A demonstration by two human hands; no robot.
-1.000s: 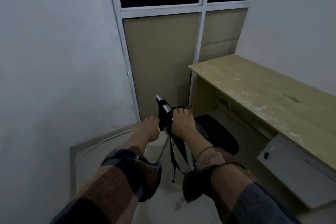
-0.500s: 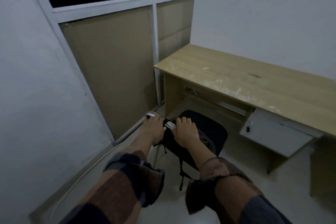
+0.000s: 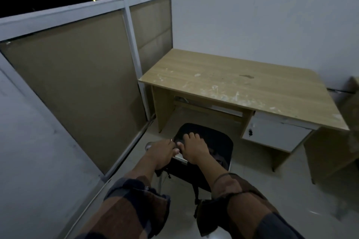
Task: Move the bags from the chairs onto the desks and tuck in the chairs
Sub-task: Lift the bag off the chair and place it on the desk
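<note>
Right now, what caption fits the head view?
Both hands grip a black chair facing a bare wooden desk.

From my feed this looks like a small, bare office cubicle. I see a wooden desk [image 3: 233,85] with a scuffed top, a keyboard tray under it and a grey lockable drawer unit [image 3: 272,136], pushed into the corner against a plain white wall [image 3: 262,15], with a black office chair [image 3: 211,139] in front of it. On the left runs a white-framed partition [image 3: 77,75] with tan panels below and glazed windows above, the kind that divides office rooms, over a pale tiled floor [image 3: 281,190].
</note>
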